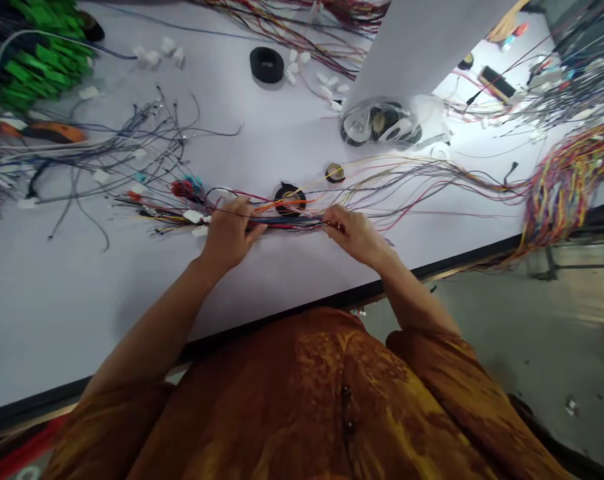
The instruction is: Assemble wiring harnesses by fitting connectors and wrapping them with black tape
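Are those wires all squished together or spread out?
Both! The bundle of thin coloured wires is gathered tight between the left hand and right hand, but fans out loosely past each hand.

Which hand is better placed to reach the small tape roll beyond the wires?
Probably the right hand: its fingers pinch the wire bundle almost directly below the small tape roll, while the left hand sits farther away.

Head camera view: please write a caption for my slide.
Left hand and right hand hold a coloured wire bundle on a white table.
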{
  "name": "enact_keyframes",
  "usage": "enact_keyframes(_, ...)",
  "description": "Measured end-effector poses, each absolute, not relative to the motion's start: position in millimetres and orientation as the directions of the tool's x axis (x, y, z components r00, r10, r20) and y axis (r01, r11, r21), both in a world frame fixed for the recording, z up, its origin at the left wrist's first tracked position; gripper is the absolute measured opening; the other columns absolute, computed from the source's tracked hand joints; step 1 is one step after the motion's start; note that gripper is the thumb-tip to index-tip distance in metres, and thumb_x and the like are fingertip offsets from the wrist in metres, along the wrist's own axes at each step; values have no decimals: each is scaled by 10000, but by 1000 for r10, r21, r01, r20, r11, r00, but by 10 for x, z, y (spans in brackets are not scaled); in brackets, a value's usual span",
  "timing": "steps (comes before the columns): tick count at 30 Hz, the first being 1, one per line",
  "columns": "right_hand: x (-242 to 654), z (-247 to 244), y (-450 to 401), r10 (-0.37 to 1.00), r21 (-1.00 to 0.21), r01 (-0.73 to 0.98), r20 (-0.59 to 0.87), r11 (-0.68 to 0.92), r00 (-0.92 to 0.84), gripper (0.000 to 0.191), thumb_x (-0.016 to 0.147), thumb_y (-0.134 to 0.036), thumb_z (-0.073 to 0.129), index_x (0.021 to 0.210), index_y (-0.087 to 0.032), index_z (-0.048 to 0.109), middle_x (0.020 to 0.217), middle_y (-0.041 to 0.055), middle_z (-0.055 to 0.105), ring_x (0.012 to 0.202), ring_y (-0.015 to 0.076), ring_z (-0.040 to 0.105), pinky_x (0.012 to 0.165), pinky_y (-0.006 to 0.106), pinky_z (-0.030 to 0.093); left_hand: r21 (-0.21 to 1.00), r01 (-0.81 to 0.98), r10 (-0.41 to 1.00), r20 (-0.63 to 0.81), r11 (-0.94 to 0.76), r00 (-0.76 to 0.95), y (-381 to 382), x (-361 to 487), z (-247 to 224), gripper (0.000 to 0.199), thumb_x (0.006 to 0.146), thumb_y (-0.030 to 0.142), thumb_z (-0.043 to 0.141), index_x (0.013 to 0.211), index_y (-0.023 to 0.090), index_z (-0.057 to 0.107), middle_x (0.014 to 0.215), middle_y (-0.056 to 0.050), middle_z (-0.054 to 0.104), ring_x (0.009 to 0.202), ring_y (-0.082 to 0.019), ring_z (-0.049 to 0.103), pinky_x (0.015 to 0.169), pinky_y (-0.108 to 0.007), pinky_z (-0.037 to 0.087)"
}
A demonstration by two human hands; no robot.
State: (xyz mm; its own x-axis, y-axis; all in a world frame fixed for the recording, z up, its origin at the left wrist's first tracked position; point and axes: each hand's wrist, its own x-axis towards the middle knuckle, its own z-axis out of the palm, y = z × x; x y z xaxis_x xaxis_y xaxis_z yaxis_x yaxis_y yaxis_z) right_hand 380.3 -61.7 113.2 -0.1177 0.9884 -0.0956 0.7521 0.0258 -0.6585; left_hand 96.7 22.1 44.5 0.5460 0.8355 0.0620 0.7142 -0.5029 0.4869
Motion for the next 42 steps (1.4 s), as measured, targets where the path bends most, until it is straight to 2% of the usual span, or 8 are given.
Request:
enact_keyframes(4,3574,847,-868,997,-681,732,-27,32,-69,76,949,-243,555,970,-205,617,1099,101,703,921,201,644,807,325,480,602,664,879,148,-444,453,269,767,443,387,933,373,603,1269,185,567,1450,-175,551,1415,-328,490,1220,-502,370)
enact_keyframes(8,3380,743,-1040,1000,-718,696,6,9,-8,106,957,-239,548,1016,-217,633,1510,161,521,1215,251,616,884,384,543,621,643,859,104,-449,500,292,675,467,549,893,374,649,1411,258,507,1627,-120,376,1510,-381,360,1257,-577,300)
enact_keyframes(12,3309,690,-1126,999,-746,666,36,19,11,183,960,-218,527,1099,-229,646,1592,143,437,1326,257,558,893,399,567,673,512,774,145,-534,616,212,746,484,640,845,365,719,1448,272,526,1637,-98,388,1508,-388,366,1266,-595,266)
enact_keyframes(17,3305,628,-1134,994,-780,625,75,12,74,146,964,-237,532,1047,-214,650,1521,150,514,910,181,664,792,346,560,996,35,854,53,-83,517,19,992,600,329,872,460,723,1137,264,732,1411,-77,632,1056,-208,716,922,-344,589)
enact_keyframes(23,3247,590,-1040,992,-789,614,52,-29,114,290,939,-242,551,1218,-189,611,1001,56,694,720,148,562,740,292,474,893,-324,900,-168,312,402,49,1244,775,212,945,408,666,1009,220,741,882,-29,770,668,-116,710,602,-221,540)
enact_keyframes(29,3207,609,-1031,990,-764,641,26,-69,137,449,973,-322,502,1395,-179,550,725,-19,615,678,159,579,701,278,436,891,-325,935,-237,318,265,305,1315,768,211,949,411,668,924,206,707,831,-14,772,712,-118,737,613,-200,535)
enact_keyframes(35,3385,669,-1105,965,-875,484,134,7,227,383,994,-398,428,1203,-229,700,1026,81,727,915,208,689,811,338,539,918,-336,972,-160,211,173,552,1249,584,173,936,427,659,963,264,711,952,4,798,863,-132,757,691,-215,561)
enact_keyframes(42,3467,558,-1059,966,-963,265,11,-60,259,413,950,-481,501,1209,-225,696,720,1,576,574,123,524,574,270,481,894,-384,963,-150,229,225,573,1182,727,128,959,373,628,977,267,698,914,26,781,826,-118,732,626,-208,542)
